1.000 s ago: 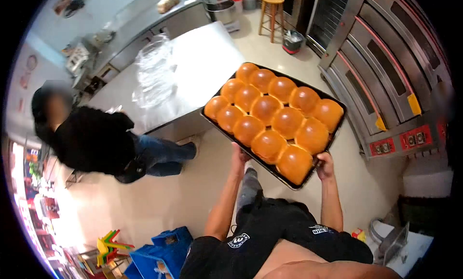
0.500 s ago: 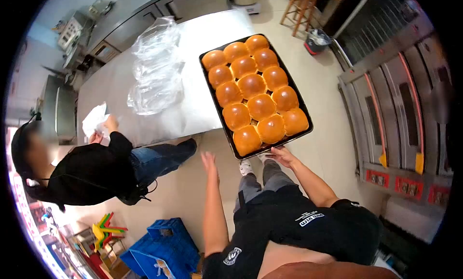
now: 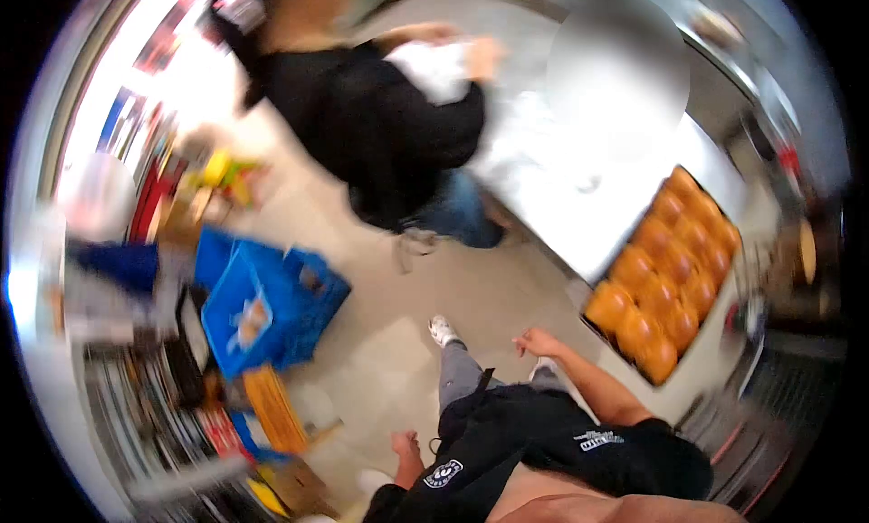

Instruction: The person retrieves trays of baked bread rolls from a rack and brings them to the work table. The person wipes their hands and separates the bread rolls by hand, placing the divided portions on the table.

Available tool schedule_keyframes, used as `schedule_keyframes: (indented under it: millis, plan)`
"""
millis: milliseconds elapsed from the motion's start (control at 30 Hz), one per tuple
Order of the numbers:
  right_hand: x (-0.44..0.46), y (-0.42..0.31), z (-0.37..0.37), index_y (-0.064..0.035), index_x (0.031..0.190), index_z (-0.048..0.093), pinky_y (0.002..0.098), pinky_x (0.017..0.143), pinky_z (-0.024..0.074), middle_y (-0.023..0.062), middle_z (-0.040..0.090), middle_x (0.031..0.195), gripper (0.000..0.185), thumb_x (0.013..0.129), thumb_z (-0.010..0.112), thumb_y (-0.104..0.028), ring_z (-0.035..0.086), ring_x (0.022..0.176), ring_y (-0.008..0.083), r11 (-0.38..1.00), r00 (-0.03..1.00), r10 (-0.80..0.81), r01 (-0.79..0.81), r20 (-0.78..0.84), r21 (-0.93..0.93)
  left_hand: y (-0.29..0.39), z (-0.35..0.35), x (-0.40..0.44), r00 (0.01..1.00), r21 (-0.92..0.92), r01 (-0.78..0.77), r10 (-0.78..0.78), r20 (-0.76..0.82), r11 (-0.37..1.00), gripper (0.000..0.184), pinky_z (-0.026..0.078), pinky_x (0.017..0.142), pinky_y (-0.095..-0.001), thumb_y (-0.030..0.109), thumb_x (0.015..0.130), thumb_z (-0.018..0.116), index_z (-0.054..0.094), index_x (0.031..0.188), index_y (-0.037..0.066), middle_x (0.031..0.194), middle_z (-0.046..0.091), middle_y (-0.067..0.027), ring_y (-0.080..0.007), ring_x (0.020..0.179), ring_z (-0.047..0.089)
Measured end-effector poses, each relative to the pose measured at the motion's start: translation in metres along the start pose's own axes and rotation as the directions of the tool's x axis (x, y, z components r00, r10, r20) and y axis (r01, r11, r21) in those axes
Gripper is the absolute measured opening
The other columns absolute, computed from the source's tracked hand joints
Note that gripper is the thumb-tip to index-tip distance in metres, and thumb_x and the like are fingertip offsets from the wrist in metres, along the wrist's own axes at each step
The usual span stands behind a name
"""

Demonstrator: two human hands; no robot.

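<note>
A dark baking tray (image 3: 620,352) of glossy golden-brown buns (image 3: 674,271) rests at the end of the metal table, and neither of my hands touches it. My right hand (image 3: 539,343) hangs in front of my legs, left of the tray's near corner, empty with its fingers loosely bent but apart. Lower down on the left, my left hand (image 3: 405,446) is held beside my body above the floor. It looks empty and loosely open, though motion softens its outline.
Another person in black (image 3: 389,147) stands by the metal table (image 3: 588,224), hands on white material (image 3: 439,69). Clear plastic bags (image 3: 525,129) lie on the table. Blue crates (image 3: 272,297) stand on the floor at left, near a rack of trays (image 3: 136,423).
My right hand has let go of the tray, which now sits on the table end. My view has swung left, toward the crates and rack. Both hands have dropped nearer my body.
</note>
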State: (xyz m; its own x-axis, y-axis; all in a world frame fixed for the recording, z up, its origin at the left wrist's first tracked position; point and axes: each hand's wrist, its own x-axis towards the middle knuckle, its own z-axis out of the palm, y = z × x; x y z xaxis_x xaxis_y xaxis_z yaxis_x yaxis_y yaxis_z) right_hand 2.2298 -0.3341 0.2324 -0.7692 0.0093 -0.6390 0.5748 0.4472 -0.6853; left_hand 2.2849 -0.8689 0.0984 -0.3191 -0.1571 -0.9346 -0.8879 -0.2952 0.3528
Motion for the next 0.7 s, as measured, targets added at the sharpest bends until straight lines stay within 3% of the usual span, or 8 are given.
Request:
schedule_keyframes:
  millis: [67, 267, 367, 433, 500, 600, 667, 700]
  plan:
    - [0.061, -0.006, 0.037, -0.0055, 0.097, 0.079, 0.0387, 0.088, 0.0551, 0.0105, 0.076, 0.099, 0.041, 0.106, 0.061, -0.041, 0.071, 0.106, 0.0225, 0.981, 0.983, -0.174, 0.177, -0.051, 0.072, -0.015, 0.004, 0.008, 0.923, -0.302, -0.086, -0.038, -0.382, 0.950, 0.051, 0.045, 0.048, -0.0371, 0.040, 0.101, 0.054, 0.067, 0.073, 0.000, 0.065, 0.068, -0.0126, -0.0244, 0.051, 0.063]
    - [0.246, -0.227, 0.140, -0.0062, 0.138, 0.060, 0.0368, 0.090, 0.0554, 0.0095, 0.075, 0.109, 0.043, 0.106, 0.064, -0.034, 0.070, 0.106, 0.0236, 0.984, 0.943, 0.050, 0.009, 0.329, -0.176, 0.132, -0.017, 0.084, 0.825, -0.278, -0.423, 0.240, -0.511, 0.862, 0.021, 0.051, 0.058, -0.0351, 0.009, 0.088, 0.067, 0.067, 0.074, -0.007, 0.068, 0.070, -0.0126, -0.0198, 0.060, 0.066]
    - [0.327, -0.312, 0.183, -0.0049, 0.145, 0.052, 0.0375, 0.094, 0.0558, 0.0106, 0.074, 0.112, 0.050, 0.108, 0.058, -0.038, 0.071, 0.108, 0.0250, 0.903, 0.940, 0.182, -0.276, 0.289, 0.330, 0.251, 0.002, 0.122, 0.789, -0.114, -0.458, 0.344, -0.508, 0.882, 0.019, 0.054, 0.072, -0.0339, 0.012, 0.085, 0.079, 0.071, 0.091, -0.004, 0.082, 0.072, -0.0110, -0.0176, 0.074, 0.064]
    - [0.387, -0.376, 0.221, -0.0046, 0.141, 0.055, 0.0395, 0.096, 0.0558, 0.0125, 0.074, 0.115, 0.050, 0.110, 0.054, -0.043, 0.071, 0.109, 0.0256, 0.736, 0.911, 0.126, -0.351, 0.392, 0.579, 0.363, 0.019, 0.134, 0.664, 0.016, -0.697, 0.654, -0.361, 0.717, 0.050, 0.054, 0.092, -0.0373, 0.019, 0.089, 0.083, 0.062, 0.129, -0.002, 0.117, 0.070, -0.0147, -0.0225, 0.102, 0.066]
    - [0.426, -0.421, 0.236, -0.0046, 0.140, 0.057, 0.0421, 0.101, 0.0545, 0.0157, 0.072, 0.121, 0.054, 0.111, 0.047, -0.048, 0.069, 0.113, 0.0269, 0.579, 0.877, 0.060, -0.420, 0.477, 0.699, 0.476, 0.065, 0.067, 0.567, 0.046, -0.798, 0.775, -0.280, 0.600, 0.060, 0.043, 0.116, -0.0431, 0.026, 0.094, 0.079, 0.056, 0.143, -0.001, 0.143, 0.062, -0.0217, -0.0328, 0.138, 0.056]
    - [0.494, -0.498, 0.265, -0.0052, 0.145, 0.054, 0.0471, 0.110, 0.0487, 0.0207, 0.064, 0.137, 0.066, 0.111, 0.035, -0.059, 0.064, 0.126, 0.0302, 0.452, 0.823, -0.074, -0.476, 0.563, 0.754, 0.592, 0.115, 0.051, 0.200, 0.302, -0.929, 0.977, -0.073, 0.213, 0.061, 0.033, 0.122, -0.0491, 0.034, 0.102, 0.067, 0.051, 0.152, 0.003, 0.155, 0.052, -0.0213, -0.0378, 0.145, 0.048]
    - [0.532, -0.564, 0.288, -0.0055, 0.152, 0.049, 0.0502, 0.118, 0.0417, 0.0216, 0.056, 0.150, 0.076, 0.109, 0.031, -0.066, 0.056, 0.137, 0.0331, 0.338, 0.782, -0.271, -0.468, 0.560, 0.817, 0.655, 0.137, 0.083, 0.062, 0.515, -0.855, 0.973, 0.221, -0.062, 0.061, 0.023, 0.125, -0.0549, 0.040, 0.106, 0.056, 0.046, 0.156, 0.008, 0.163, 0.042, -0.0199, -0.0384, 0.152, 0.036]
    - [0.541, -0.608, 0.283, -0.0063, 0.159, 0.039, 0.0508, 0.125, 0.0309, 0.0180, 0.048, 0.159, 0.087, 0.106, 0.024, -0.073, 0.045, 0.148, 0.0331, 0.450, 0.733, -0.069, -0.583, 0.677, 0.677, 0.683, 0.143, 0.101, 0.029, 0.575, -0.791, 0.927, 0.375, -0.208, 0.061, 0.018, 0.126, -0.0578, 0.043, 0.108, 0.051, 0.044, 0.159, 0.010, 0.167, 0.038, -0.0191, -0.0387, 0.156, 0.031]
